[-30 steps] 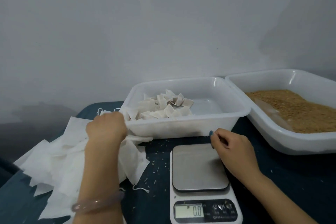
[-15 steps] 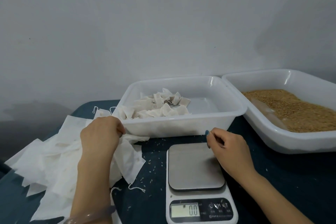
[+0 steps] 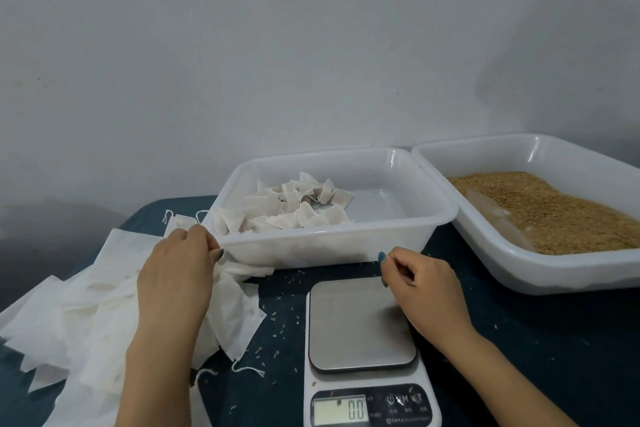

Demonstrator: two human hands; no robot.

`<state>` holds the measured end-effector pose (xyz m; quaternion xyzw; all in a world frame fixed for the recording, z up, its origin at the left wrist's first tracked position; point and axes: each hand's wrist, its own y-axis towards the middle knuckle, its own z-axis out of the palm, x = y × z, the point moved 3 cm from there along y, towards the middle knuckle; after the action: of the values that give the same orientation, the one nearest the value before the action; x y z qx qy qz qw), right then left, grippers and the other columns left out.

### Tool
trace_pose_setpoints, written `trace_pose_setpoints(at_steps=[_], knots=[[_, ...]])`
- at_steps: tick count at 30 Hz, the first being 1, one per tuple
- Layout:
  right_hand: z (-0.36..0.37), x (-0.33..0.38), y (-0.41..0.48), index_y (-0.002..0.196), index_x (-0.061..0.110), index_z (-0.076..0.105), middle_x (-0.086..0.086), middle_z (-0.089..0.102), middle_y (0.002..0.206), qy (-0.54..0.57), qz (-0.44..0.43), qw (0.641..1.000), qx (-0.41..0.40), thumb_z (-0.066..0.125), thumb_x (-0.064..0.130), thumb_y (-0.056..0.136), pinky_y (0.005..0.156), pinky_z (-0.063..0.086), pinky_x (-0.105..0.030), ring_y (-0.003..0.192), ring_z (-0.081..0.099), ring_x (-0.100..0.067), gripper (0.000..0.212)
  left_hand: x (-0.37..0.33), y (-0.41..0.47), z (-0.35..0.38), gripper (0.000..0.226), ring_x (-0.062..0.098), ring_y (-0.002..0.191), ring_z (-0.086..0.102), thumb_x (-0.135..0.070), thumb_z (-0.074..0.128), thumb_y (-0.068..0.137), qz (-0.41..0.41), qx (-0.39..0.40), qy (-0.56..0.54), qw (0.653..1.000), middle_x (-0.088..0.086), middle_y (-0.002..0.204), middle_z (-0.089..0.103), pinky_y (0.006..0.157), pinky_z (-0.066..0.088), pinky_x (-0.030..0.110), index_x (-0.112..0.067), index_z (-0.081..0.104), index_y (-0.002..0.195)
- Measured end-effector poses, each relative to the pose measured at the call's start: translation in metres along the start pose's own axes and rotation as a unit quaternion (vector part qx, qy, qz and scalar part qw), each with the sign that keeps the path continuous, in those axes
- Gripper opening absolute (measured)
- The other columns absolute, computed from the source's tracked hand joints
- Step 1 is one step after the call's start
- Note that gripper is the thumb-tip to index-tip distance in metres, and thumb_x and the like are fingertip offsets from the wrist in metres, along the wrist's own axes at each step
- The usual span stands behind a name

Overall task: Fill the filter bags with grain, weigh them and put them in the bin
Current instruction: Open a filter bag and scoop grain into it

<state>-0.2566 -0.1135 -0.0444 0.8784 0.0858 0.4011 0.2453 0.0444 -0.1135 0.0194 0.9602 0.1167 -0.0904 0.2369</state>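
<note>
Head view: the scale (image 3: 362, 322) stands near the front of the dark blue table (image 3: 554, 350), its plate bare and its display showing 0.0. To the left of the scale lies a pile of empty filter bags (image 3: 83, 315). The left hand (image 3: 176, 274) rests on the pile with fingers curled, pinching a bag at its far edge. The right hand (image 3: 424, 291) hovers over the far right corner of the scale, fingers loosely bent and holding nothing. Just behind the scale is the white bin (image 3: 329, 250), with filled bags (image 3: 298, 210) in its left part. Behind and to the right of the scale, a tray (image 3: 554, 274) holds the grain (image 3: 540, 215).
</note>
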Motion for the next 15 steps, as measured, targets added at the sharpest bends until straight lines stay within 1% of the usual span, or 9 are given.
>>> trace_pose_setpoints(at_steps=[2, 4, 7, 10, 11, 13, 15], knots=[[-0.0008, 0.0006, 0.0004, 0.058, 0.023, 0.052, 0.009, 0.048, 0.048, 0.000, -0.004, 1.000, -0.003, 0.052, 0.038, 0.093, 0.045, 0.029, -0.018, 0.046, 0.042, -0.010, 0.037, -0.0038, -0.0021, -0.0004, 0.012, 0.024, 0.084, 0.048, -0.023, 0.056, 0.098, 0.013, -0.018, 0.017, 1.000, 0.004, 0.088, 0.055, 0.063, 0.037, 0.036, -0.014, 0.058, 0.091], [-0.0012, 0.0012, 0.0006, 0.058, 0.023, 0.052, 0.011, 0.047, 0.048, 0.005, -0.005, 1.000, -0.005, 0.053, 0.037, 0.093, 0.045, 0.030, -0.018, 0.046, 0.043, -0.010, 0.037, -0.0071, -0.0028, -0.0002, 0.016, 0.027, 0.081, 0.048, -0.023, 0.053, 0.099, 0.021, -0.030, 0.042, 0.998, 0.006, 0.085, 0.056, 0.062, 0.035, 0.037, -0.011, 0.057, 0.090], [-0.0010, 0.0017, 0.0003, 0.058, 0.021, 0.053, 0.011, 0.047, 0.048, 0.012, -0.007, 1.000, -0.007, 0.054, 0.036, 0.093, 0.046, 0.032, -0.018, 0.046, 0.042, -0.010, 0.038, -0.0082, -0.0040, 0.0006, 0.019, 0.027, 0.066, 0.047, -0.023, 0.048, 0.101, 0.015, -0.028, 0.072, 0.997, 0.006, 0.070, 0.054, 0.056, 0.030, 0.035, -0.009, 0.052, 0.089], [-0.0005, 0.0010, 0.0002, 0.057, 0.022, 0.052, 0.011, 0.046, 0.047, 0.020, -0.007, 1.000, -0.007, 0.055, 0.034, 0.093, 0.047, 0.034, -0.017, 0.046, 0.042, -0.010, 0.038, -0.0035, -0.0057, 0.0014, 0.015, 0.023, 0.049, 0.045, -0.020, 0.042, 0.103, -0.025, -0.026, 0.053, 0.998, 0.002, 0.056, 0.050, 0.048, 0.026, 0.031, -0.009, 0.043, 0.092], [-0.0004, 0.0007, 0.0004, 0.057, 0.021, 0.052, 0.011, 0.046, 0.046, 0.020, -0.005, 1.000, -0.006, 0.055, 0.034, 0.093, 0.047, 0.034, -0.017, 0.045, 0.041, -0.010, 0.038, -0.0022, -0.0059, 0.0013, 0.013, 0.021, 0.046, 0.043, -0.019, 0.040, 0.103, -0.035, -0.032, 0.043, 0.998, -0.001, 0.054, 0.049, 0.047, 0.026, 0.030, -0.010, 0.040, 0.093], [0.0001, 0.0005, 0.0006, 0.058, 0.020, 0.052, 0.009, 0.044, 0.046, 0.018, -0.004, 1.000, -0.004, 0.055, 0.034, 0.093, 0.047, 0.033, -0.018, 0.045, 0.039, -0.010, 0.039, -0.0005, -0.0053, 0.0005, 0.010, 0.019, 0.046, 0.037, -0.017, 0.039, 0.102, -0.048, -0.049, 0.026, 0.997, -0.009, 0.059, 0.047, 0.048, 0.023, 0.030, -0.012, 0.037, 0.095], [0.0002, 0.0003, 0.0008, 0.058, 0.020, 0.052, 0.010, 0.044, 0.046, 0.020, -0.004, 1.000, -0.004, 0.054, 0.036, 0.093, 0.047, 0.033, -0.017, 0.045, 0.039, -0.010, 0.039, 0.0004, -0.0052, -0.0009, 0.008, 0.019, 0.048, 0.036, -0.017, 0.042, 0.101, -0.055, -0.063, 0.017, 0.996, -0.011, 0.061, 0.046, 0.049, 0.022, 0.029, -0.012, 0.040, 0.094]])
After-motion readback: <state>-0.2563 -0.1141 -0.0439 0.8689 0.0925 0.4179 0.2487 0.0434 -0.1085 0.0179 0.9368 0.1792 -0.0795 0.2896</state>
